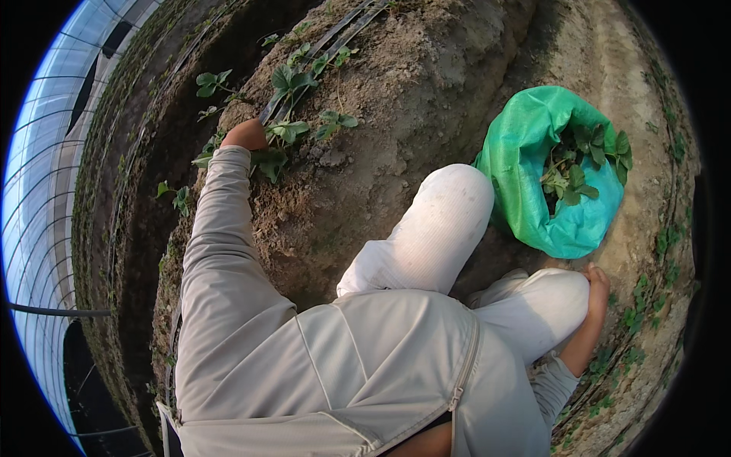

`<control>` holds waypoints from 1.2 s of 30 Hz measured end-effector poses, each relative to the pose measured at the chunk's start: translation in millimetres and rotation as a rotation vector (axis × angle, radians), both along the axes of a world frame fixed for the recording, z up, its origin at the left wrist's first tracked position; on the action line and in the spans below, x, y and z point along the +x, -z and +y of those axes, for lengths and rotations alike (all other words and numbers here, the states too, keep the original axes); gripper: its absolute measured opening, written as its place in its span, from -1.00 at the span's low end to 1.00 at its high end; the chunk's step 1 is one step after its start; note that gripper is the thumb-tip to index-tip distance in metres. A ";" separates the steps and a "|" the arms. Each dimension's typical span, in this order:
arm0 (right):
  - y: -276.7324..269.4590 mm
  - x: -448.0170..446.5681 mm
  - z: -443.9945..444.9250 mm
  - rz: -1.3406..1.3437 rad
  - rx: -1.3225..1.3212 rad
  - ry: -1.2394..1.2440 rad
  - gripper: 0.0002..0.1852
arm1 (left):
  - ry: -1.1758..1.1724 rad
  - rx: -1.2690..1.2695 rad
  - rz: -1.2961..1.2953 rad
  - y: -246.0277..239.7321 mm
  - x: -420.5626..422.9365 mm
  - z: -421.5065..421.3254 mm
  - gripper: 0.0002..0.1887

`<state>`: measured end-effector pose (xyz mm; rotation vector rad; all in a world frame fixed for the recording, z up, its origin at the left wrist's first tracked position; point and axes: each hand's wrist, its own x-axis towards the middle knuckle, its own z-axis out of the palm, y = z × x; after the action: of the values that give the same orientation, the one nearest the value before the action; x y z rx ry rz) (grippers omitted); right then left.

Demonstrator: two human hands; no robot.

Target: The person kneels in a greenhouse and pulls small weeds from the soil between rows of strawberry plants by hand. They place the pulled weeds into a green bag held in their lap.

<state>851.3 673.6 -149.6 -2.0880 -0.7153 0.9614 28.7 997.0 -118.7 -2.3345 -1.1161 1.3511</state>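
My left hand (246, 135) reaches to the raised soil bed, in among the leaves of a strawberry plant (273, 157) beside a black drip tape (274, 108). The leaves and wrist hide its fingers, so its grasp is unclear. My right hand (597, 285) rests by my right knee, fingers partly curled, just below a green woven plastic sack (517, 171). Leafy plants (574, 180) fill the sack's rolled-down opening. Whether anything is in the right hand is not visible.
More strawberry plants (294, 80) grow along the bed's top. A furrow (588, 51) runs past the sack, with another planted row (639, 308) at the right. Planted rows and the arched frame of a plastic greenhouse (43, 171) stand at the left.
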 end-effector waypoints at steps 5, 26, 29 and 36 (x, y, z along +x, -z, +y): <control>-2.2 -3.8 2.9 0.046 0.005 0.002 -0.67 | -0.635 0.340 -0.610 -14.8 17.2 -10.6 -0.70; 0.4 -4.2 6.1 0.010 0.050 -0.023 -0.67 | -0.522 0.368 -0.636 5.6 74.3 -62.1 -0.76; 1.1 -3.6 6.9 -0.008 0.016 -0.027 -0.66 | -0.497 0.436 -0.721 0.0 63.7 -80.6 -0.74; 13.4 8.1 -0.5 -0.002 0.059 -0.036 -0.66 | -0.997 0.611 -1.296 23.2 49.0 -93.8 -0.78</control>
<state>859.4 673.1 -162.9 -2.0314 -0.7753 0.9466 77.7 903.2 -141.9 -1.9825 -2.6773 -0.7208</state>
